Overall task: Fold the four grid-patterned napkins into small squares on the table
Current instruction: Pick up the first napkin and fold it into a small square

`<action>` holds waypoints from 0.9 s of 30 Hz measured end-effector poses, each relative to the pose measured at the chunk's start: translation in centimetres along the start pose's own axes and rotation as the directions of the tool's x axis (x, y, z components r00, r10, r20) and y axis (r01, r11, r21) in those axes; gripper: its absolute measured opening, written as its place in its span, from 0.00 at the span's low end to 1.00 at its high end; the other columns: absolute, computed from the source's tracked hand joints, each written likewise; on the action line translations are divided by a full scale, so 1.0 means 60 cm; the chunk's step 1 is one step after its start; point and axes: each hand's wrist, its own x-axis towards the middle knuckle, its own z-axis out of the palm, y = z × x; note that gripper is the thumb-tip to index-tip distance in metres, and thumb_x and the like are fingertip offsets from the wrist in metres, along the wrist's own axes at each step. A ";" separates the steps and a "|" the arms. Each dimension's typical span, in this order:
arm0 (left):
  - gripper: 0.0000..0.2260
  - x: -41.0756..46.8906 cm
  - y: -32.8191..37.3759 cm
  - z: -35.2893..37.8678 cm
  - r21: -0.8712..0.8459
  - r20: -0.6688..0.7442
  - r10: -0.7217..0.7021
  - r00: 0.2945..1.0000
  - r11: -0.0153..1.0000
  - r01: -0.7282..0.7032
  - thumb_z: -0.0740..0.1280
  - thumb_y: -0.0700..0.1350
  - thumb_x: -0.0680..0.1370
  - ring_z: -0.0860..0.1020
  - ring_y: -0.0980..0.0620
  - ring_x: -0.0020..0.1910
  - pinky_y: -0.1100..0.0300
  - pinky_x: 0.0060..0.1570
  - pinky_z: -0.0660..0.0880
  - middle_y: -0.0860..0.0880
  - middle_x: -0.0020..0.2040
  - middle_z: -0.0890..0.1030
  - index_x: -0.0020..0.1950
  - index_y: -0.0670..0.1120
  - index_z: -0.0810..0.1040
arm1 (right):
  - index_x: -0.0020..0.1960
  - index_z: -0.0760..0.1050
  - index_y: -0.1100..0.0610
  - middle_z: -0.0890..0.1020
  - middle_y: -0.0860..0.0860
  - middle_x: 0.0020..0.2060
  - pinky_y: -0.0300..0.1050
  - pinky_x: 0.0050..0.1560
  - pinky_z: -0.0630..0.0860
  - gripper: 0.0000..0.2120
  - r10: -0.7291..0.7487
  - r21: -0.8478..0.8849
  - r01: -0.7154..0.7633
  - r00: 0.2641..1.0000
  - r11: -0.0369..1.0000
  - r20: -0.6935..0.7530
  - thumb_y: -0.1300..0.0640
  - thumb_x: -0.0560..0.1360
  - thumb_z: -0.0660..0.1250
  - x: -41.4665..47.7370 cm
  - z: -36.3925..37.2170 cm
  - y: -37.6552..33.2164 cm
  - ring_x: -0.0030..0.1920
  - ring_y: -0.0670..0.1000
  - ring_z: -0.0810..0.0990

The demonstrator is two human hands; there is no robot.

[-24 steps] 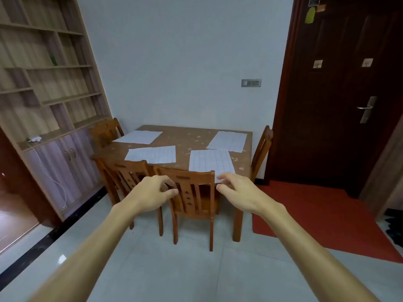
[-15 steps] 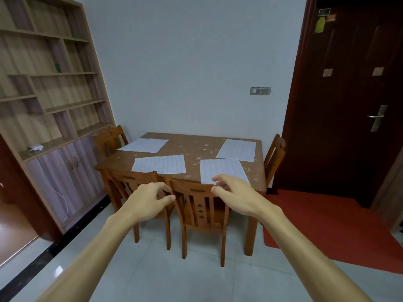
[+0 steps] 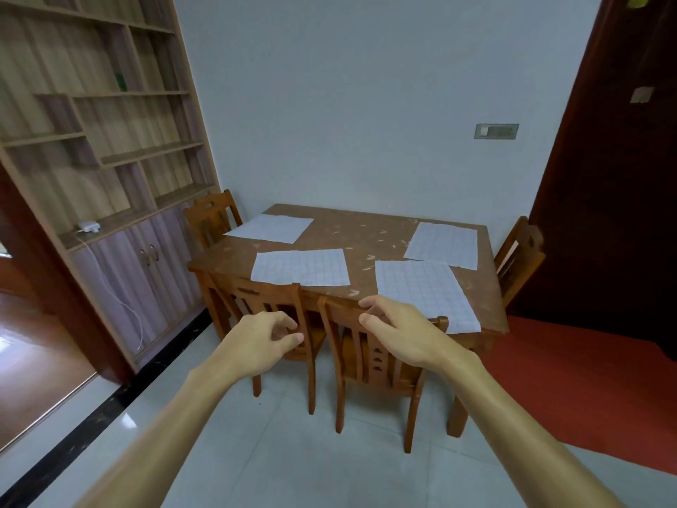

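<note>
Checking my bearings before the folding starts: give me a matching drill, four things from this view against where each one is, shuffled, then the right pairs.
Things:
1. near right napkin
2. white adapter
3. switch plate
4. left hand

Places:
A. on the wall beside the dark door
B. in the air before a chair back, holding nothing
C. flat at the near edge of the table
D. on the cabinet ledge at left

Pairs: 1-C; 2-D; 3-A; 4-B.
</note>
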 end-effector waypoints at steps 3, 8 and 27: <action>0.14 0.067 -0.027 0.000 0.005 0.030 -0.017 0.999 1.000 0.017 0.67 0.56 0.80 0.81 0.57 0.51 0.58 0.54 0.79 0.54 0.57 0.83 0.61 0.51 0.81 | 0.73 0.68 0.47 0.78 0.45 0.62 0.40 0.58 0.74 0.21 -0.008 0.010 0.008 1.000 1.000 0.006 0.43 0.82 0.57 0.076 0.011 0.017 0.59 0.44 0.75; 0.16 0.205 -0.061 -0.008 0.044 0.035 -0.055 0.998 0.998 0.054 0.67 0.57 0.80 0.82 0.54 0.54 0.52 0.58 0.80 0.53 0.58 0.83 0.63 0.50 0.80 | 0.73 0.68 0.50 0.77 0.49 0.66 0.40 0.58 0.71 0.22 -0.024 0.015 0.023 1.000 1.000 0.018 0.44 0.82 0.57 0.214 0.016 0.057 0.61 0.45 0.75; 0.16 0.559 -0.282 -0.046 -0.029 0.076 -0.194 0.978 0.980 0.197 0.68 0.58 0.78 0.81 0.54 0.56 0.52 0.58 0.80 0.52 0.58 0.83 0.63 0.52 0.80 | 0.72 0.69 0.50 0.76 0.50 0.67 0.45 0.63 0.73 0.22 0.015 -0.012 -0.014 0.988 1.000 0.156 0.43 0.81 0.57 0.659 0.083 0.105 0.63 0.49 0.76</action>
